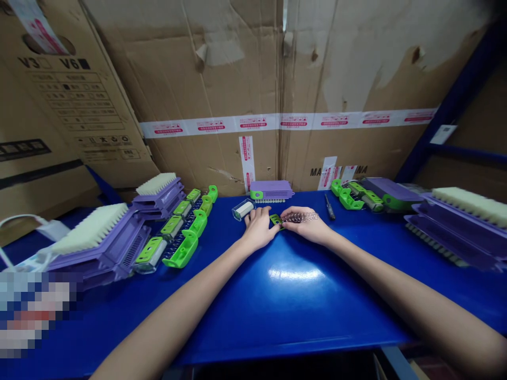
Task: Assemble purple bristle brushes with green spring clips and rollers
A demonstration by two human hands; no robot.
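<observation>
My left hand [259, 230] is over the blue table, thumb and fingertips closed about a small green plate [274, 220]. Against the plate's right side rest the fingertips of my right hand [312, 230]. A coiled metal spring [301, 217] stretches across the right hand's fingers, one end close to the plate; the fingers look closed on that end, though they partly hide the grip. Just beyond my left fingers lies a clear box [243, 209] with a white block inside and a green end.
A purple brush [273, 189] lies at the back, a screwdriver [329, 207] right of it. Left are stacked purple brushes [99, 237], green-topped clear boxes [151, 250] and green shells [182, 249]. More brushes [455, 232] stand right. Cardboard [222, 158] walls the back.
</observation>
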